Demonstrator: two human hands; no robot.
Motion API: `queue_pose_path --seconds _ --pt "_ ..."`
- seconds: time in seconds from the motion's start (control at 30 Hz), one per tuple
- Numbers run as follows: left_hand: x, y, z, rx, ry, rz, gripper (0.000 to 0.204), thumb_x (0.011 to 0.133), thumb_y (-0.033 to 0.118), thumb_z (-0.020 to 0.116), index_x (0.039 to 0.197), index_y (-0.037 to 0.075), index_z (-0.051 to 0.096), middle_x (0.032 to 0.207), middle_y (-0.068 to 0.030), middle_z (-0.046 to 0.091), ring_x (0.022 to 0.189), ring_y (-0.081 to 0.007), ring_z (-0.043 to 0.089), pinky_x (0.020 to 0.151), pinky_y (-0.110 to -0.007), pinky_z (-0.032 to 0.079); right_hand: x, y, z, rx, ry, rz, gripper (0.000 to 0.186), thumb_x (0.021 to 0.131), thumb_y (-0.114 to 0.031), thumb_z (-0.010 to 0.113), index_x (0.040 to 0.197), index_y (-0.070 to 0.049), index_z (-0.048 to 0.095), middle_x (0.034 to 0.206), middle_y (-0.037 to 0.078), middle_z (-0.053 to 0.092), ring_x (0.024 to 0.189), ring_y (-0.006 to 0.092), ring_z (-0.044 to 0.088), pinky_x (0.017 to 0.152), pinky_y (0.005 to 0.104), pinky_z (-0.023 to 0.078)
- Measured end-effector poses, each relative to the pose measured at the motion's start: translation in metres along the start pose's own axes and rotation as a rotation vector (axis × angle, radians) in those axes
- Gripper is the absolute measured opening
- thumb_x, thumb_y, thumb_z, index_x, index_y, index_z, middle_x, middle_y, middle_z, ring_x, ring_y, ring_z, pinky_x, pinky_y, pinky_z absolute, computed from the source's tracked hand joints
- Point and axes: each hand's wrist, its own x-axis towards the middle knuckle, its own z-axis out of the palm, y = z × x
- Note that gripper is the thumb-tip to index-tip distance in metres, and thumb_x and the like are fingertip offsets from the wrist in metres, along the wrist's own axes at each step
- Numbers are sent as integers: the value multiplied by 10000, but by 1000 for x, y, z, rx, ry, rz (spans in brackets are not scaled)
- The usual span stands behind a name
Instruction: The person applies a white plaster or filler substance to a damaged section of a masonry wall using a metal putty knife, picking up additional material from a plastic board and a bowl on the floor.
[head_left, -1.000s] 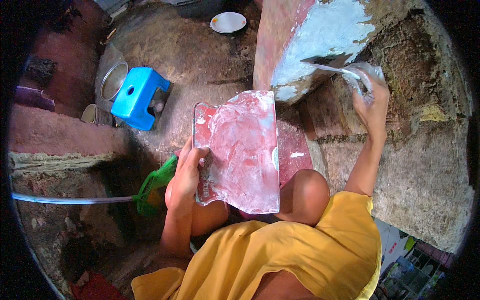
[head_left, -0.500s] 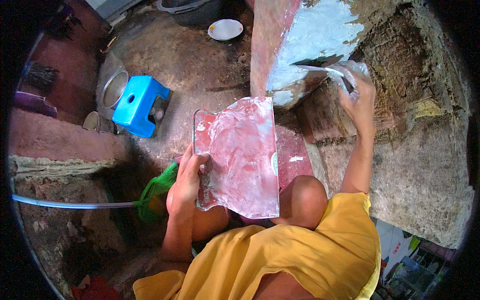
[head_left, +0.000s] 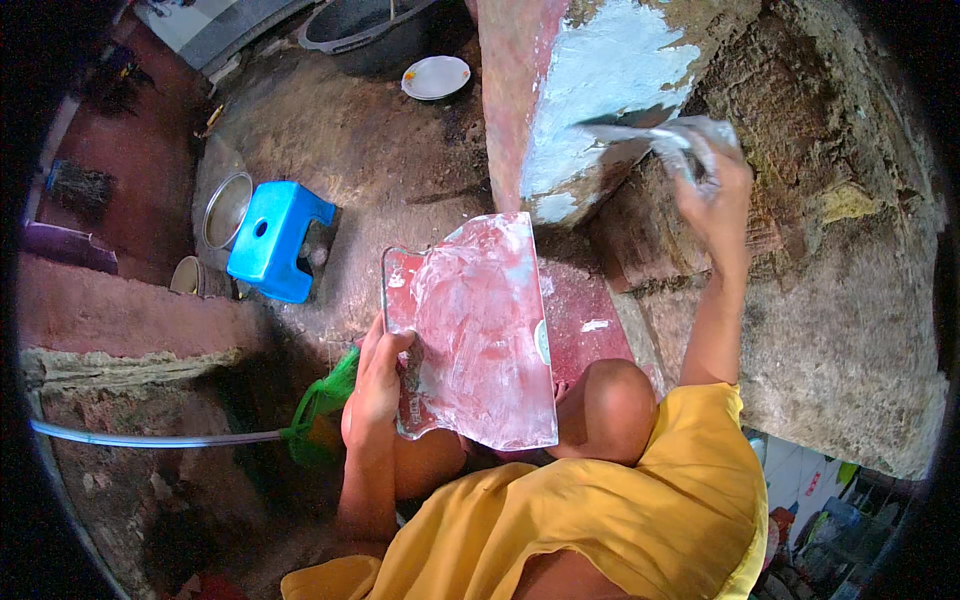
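Note:
My left hand (head_left: 374, 388) grips the left edge of a flat red board (head_left: 478, 340), its thumb on top. White paste is smeared over most of the board, which is held above my knees. Up at the right, my right hand (head_left: 712, 185) is closed round a putty knife (head_left: 618, 132), and its fingers are coated white. The blade is blurred and lies over a patch of white plaster (head_left: 600, 85) on the wall; whether it touches cannot be told. Beside the patch the wall (head_left: 780, 110) is rough, brown and bare.
A blue plastic stool (head_left: 275, 240) stands at the left beside a round metal lid (head_left: 228, 210). Farther off are a white plate (head_left: 436, 78) and a dark basin (head_left: 370, 42). A pale hose (head_left: 160, 437) with green netting (head_left: 325, 400) tied to it runs by my left arm.
My right hand has swung the putty knife slightly, its blade shifting relative to the plaster. The view has tilted a little; my left hand keeps its hold on the board.

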Motion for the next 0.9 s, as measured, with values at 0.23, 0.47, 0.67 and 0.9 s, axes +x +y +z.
queue_pose_path --seconds 0.23,0.47,0.67,0.9 --pt "0 10 5 106 47 103 390 731 179 411 1078 10 468 964 -22 500 824 -103 432 711 -219 353 -24 -16 -10 500 118 384 294 755 -67 560 1027 31 505 940 74 564 849 130 518 756 251 402" --pt "15 -3 -12 346 -93 165 435 832 295 375 1157 9 424 1040 -64 488 876 -147 461 785 -267 364 -29 -12 35 770 -395 303 320 769 -14 455 1085 22 490 1052 76 527 953 122 469 839 251 357" --pt "6 13 9 278 -86 66 340 804 240 369 1004 8 517 943 -32 500 870 -139 457 769 -259 361 -41 -7 49 1220 -533 557 364 782 -80 486 1132 13 452 1087 98 516 952 146 508 830 259 401" --pt "14 4 3 122 -32 8 307 800 262 389 893 2 523 878 -58 511 758 -120 481 684 -243 396 -67 -44 72 1726 -367 907 469 780 -126 510 1202 11 359 1084 67 508 826 65 513 600 171 411"
